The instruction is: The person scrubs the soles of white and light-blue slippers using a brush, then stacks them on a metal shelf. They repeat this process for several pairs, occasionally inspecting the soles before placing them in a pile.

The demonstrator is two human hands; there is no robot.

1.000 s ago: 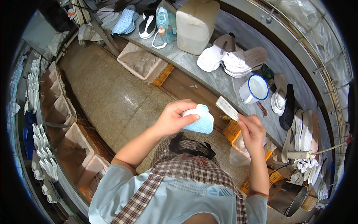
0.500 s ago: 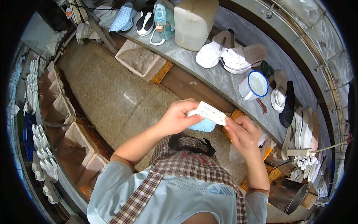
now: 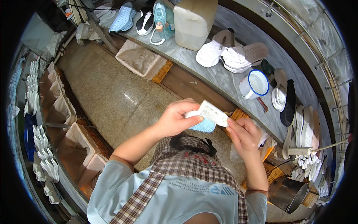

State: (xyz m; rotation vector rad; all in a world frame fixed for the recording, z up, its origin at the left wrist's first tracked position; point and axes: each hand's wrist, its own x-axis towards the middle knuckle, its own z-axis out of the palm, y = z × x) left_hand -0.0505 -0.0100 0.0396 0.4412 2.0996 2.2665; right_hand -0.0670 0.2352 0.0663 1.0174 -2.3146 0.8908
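Note:
In front of my apron, my left hand (image 3: 176, 118) is closed around a light-blue, dimpled shoe sole (image 3: 203, 126) with a white edge; much of it is hidden by the fingers and by what lies above. A flat white rectangular piece (image 3: 213, 113) with grey marks on its face slants over that sole. Fingers and thumb of my right hand (image 3: 244, 135) pinch its lower right end. Its other end reaches my left fingertips; whether it touches the sole underneath I cannot tell.
Along the far side runs a grey marble bench (image 3: 179, 59) with a cloudy plastic jug (image 3: 194, 24), white shoes (image 3: 238, 58), a blue-rimmed enamel mug (image 3: 254, 84) and stacked soles (image 3: 304, 128). Cloth-lined bins (image 3: 80, 145) stand at left. A metal pot (image 3: 289, 195) sits lower right.
The white rectangular piece has tilted more steeply, its right end slightly lower, and its face is turned more into view. Both hands keep their holds and have barely shifted.

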